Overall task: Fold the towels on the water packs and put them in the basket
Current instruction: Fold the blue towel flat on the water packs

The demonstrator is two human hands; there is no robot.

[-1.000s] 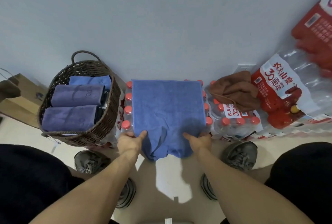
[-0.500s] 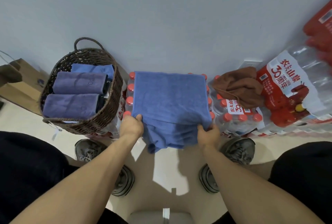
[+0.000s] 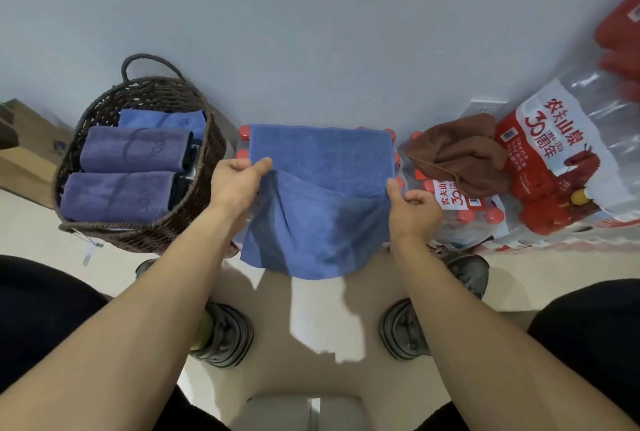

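A blue towel (image 3: 320, 160) lies over a water pack (image 3: 243, 134) with red caps against the wall. Its near half hangs off the front, lifted at the two corners. My left hand (image 3: 237, 181) pinches the near left corner and my right hand (image 3: 412, 209) pinches the near right corner, both raised above the pack. A crumpled brown towel (image 3: 457, 153) sits on the water pack (image 3: 460, 212) to the right. The woven basket (image 3: 204, 167) at the left holds two rolled purple towels (image 3: 135, 150) and a folded blue one (image 3: 162, 119).
Larger red-labelled water packs (image 3: 554, 160) are stacked at the far right. A cardboard box (image 3: 24, 153) stands left of the basket. My two shoes (image 3: 221, 333) are on the pale floor below the pack.
Both hands have lifted the near edge of the blue towel from the pack's front up and toward the wall. The towel's front half now hangs in a fold between them.
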